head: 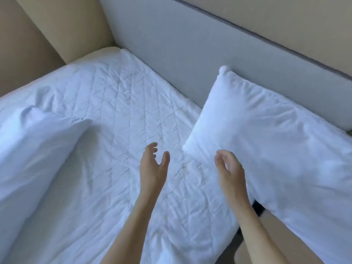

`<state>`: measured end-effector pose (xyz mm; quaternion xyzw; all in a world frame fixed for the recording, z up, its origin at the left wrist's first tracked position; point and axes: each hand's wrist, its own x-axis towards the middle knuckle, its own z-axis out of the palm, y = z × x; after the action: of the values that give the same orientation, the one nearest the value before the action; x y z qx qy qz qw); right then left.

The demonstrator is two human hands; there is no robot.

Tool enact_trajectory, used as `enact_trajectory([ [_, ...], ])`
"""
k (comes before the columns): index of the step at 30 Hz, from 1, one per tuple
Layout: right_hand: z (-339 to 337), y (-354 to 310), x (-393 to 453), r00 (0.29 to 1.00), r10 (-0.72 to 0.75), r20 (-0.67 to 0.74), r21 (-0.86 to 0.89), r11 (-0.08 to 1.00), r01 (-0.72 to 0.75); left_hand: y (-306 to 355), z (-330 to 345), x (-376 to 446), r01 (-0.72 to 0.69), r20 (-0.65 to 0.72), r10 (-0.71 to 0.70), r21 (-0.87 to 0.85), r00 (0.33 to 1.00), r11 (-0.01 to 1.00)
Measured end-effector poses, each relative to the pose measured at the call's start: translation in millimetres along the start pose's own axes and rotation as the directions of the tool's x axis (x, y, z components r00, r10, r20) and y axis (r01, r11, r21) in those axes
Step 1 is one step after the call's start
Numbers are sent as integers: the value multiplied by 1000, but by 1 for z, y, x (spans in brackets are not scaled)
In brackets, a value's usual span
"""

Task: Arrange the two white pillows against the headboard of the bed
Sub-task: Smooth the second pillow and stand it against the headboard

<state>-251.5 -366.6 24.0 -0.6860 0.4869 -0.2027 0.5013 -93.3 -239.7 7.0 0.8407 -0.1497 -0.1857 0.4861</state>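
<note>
One white pillow (pixel 270 134) lies at the right with its long edge against the grey headboard (pixel 190 60). A second white pillow (pixel 32 149) lies at the left, away from the headboard, on the quilted white mattress cover (pixel 118 103). My left hand (pixel 153 166) hovers over the middle of the bed, fingers apart, holding nothing. Above the near corner of the right pillow is my right hand (pixel 229 169), fingers loosely curled and empty; whether it touches the pillow I cannot tell.
Beige walls (pixel 47 29) close in the bed's far side and run above the headboard. The bed's near edge drops to a dark gap and floor (pixel 257 208) at the lower right. Bare mattress lies between the two pillows.
</note>
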Motion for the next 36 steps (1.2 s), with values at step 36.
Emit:
enact_trajectory([
  [36,587,-47,-247,533,313,786,-99,915,-390,-376,-398,-33,269,-512,-750,-718,419,641],
])
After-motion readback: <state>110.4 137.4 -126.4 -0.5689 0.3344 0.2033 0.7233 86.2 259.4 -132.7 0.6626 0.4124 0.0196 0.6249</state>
